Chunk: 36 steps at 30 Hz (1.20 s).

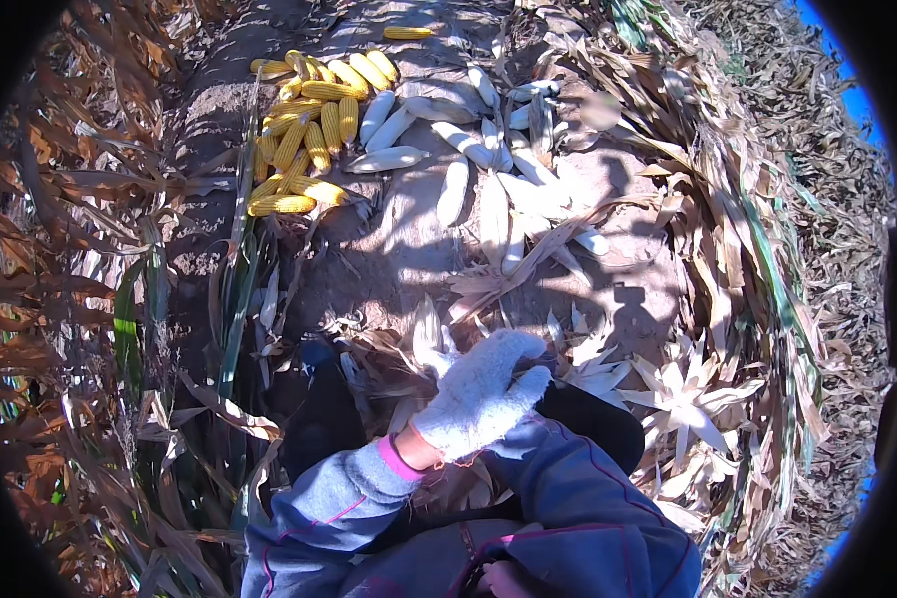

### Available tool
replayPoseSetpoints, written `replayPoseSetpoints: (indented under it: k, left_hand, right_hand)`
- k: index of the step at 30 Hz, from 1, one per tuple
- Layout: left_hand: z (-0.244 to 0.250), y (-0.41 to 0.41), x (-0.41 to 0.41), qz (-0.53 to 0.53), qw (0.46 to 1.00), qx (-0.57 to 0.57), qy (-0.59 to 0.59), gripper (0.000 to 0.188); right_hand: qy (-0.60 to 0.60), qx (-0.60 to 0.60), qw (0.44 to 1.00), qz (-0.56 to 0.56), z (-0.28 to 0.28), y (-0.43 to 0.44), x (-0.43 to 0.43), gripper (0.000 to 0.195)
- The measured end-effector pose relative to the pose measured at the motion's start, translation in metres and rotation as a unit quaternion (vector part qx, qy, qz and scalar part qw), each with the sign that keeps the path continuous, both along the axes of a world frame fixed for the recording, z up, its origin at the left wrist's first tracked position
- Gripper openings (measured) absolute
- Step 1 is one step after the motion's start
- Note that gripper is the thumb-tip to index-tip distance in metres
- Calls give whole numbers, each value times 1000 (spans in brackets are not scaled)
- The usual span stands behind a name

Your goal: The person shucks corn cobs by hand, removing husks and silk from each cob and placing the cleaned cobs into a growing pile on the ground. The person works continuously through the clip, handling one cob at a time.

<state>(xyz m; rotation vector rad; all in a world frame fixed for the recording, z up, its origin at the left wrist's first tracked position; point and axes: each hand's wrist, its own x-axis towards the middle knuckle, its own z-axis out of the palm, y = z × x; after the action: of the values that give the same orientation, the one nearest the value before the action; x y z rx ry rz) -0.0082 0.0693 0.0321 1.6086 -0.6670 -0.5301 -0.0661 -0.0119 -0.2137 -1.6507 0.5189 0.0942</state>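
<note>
My left hand (482,396), in a white knit glove, reaches across in front of my lap, over the end of my right forearm. Its thumb and fingers curve to the right with a dark gap between them. Its palm side is hidden, so I cannot tell whether it holds anything. My right hand is mostly hidden beneath it; a bit of white glove (441,361) shows at the left, perhaps its fingertips. Right by that spot is a pale, dry corn husk (426,331). An opened corn husk (684,400) lies spread to the right of my knee.
Husked yellow corn ears (330,125) are heaped on the soil ahead to the left, with one yellow ear (407,33) apart beyond. Several white corn ears (454,190) and husks lie right of them. Dry cornstalks (725,217) edge the right side; leafy stalks (67,329) line the left.
</note>
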Motion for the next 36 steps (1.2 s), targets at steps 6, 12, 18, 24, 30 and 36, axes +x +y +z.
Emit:
replayPoseSetpoints:
  k: [6,12,18,24,30,36]
  left_hand:
    - [-33,1,30,199,949,75,-233,46]
    - [-7,-1,48,128,978,-76,149,45]
    - [-9,9,58,39,950,-203,236,32]
    - [-29,-5,55,125,989,-52,65,46]
    - [-17,-4,52,133,987,55,-76,58]
    - [-17,-7,40,131,973,102,-160,61]
  right_hand:
    - [-37,4,999,-25,101,10,-25,73]
    - [-263,154,952,-12,145,-38,-3,73]
    - [-256,-207,932,151,268,-81,16,43]
    - [-265,-78,961,-8,270,-84,49,47]
    - [-323,-437,824,160,252,-92,65,17]
    - [-310,-481,798,187,247,-108,59,11]
